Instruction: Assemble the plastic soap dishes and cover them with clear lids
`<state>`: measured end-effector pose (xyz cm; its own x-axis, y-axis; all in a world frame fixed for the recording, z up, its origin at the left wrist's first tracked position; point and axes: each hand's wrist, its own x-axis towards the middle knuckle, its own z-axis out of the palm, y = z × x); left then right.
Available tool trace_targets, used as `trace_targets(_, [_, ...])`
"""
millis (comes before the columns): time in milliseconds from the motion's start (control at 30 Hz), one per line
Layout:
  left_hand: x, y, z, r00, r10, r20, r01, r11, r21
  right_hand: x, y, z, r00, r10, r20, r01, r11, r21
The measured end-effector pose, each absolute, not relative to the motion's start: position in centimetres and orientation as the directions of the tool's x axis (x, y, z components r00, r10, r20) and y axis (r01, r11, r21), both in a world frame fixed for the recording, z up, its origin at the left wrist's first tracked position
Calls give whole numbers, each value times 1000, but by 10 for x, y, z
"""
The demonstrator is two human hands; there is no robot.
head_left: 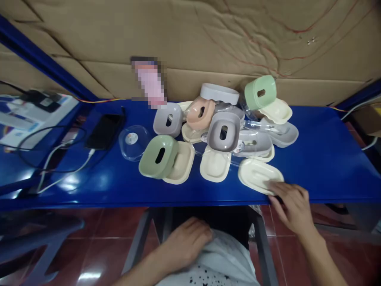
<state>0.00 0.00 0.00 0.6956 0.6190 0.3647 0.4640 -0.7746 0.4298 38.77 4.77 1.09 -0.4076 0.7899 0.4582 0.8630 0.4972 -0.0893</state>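
Observation:
My right hand (290,202) grips the near right end of a cream, shallow oblong plastic tray (258,172), its fingers on top and its thumb at the table's edge. The tray lies at the front of the blue table. My left hand (190,240) rests on my lap against the light shirt, with its fingers loosely bent and nothing visible in it. Left of the tray are a cream square base (216,166), a grey slotted tissue-box cover (224,133) and a green slotted cover (158,157) leaning on a beige base (180,165).
More plastic parts crowd the blue table (321,159): a peach cover (200,114), a light green cover (260,93) and a clear lid (133,145). A phone (104,131) with a white cable lies left. Cardboard (190,47) backs the table.

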Motion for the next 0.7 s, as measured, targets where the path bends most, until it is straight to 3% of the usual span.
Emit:
trace_targets(100, [-26,-1,2,604,726,328,564,-680,468,431,44,-3,-250,824,508,929,353,-114])
trace_targets(267, [-51,12,26,342,775,532,695,-589,412,489,62,-2,-139,836,531,930,295,-219])
trace_targets(400, [-57,38,34,35,815,578,833,-343,434,472,82,7,-14,828,561,949,188,-255])
trace_targets(467, [-56,53,35,-33,826,562,872,-250,420,436,88,9,29,787,616,926,211,-313])
trace_targets(533, [-50,64,34,-50,818,573,907,-203,369,389,88,10,-20,776,631,899,291,-328])
trace_targets(700, [-14,66,28,24,809,587,972,-156,175,297,80,10,-274,787,552,875,443,-197])
